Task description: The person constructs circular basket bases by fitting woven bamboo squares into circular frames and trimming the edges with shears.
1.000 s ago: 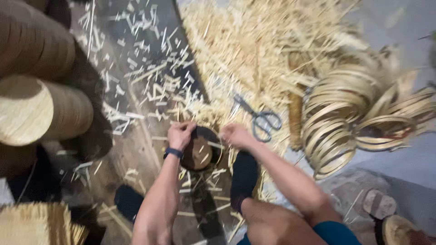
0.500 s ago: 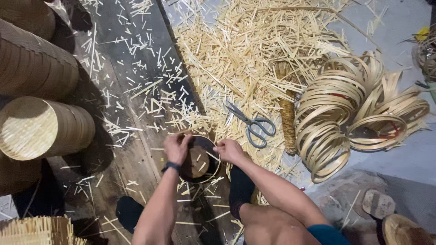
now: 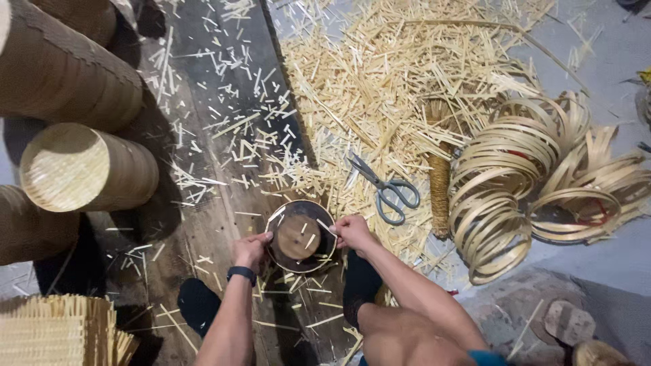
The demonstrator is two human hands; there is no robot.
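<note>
Gripping the round dark mould (image 3: pixel 299 236) as before, left hand (image 3: pixel 251 249) and right hand (image 3: pixel 352 232) pinch its opposite rims; scissors (image 3: pixel 386 188) just beyond right hand.

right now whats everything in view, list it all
round dark mould: one, brown, on the dark plank between both hands
scissors: one pair, grey handles, lying open on the cuttings
bamboo offcuts: a big heap, pale yellow, spread upper centre
bamboo strip hoops: a pile of many, tan, at right
bound bundle: one, brown, beside the hoops
stacked woven cylinders: several, tan, at left
woven mat: one, pale, bottom left
sandal: one, bottom right
wristband: one, dark, left wrist
socks: two, black
hands: left, right, each gripping the mould's rim
</note>
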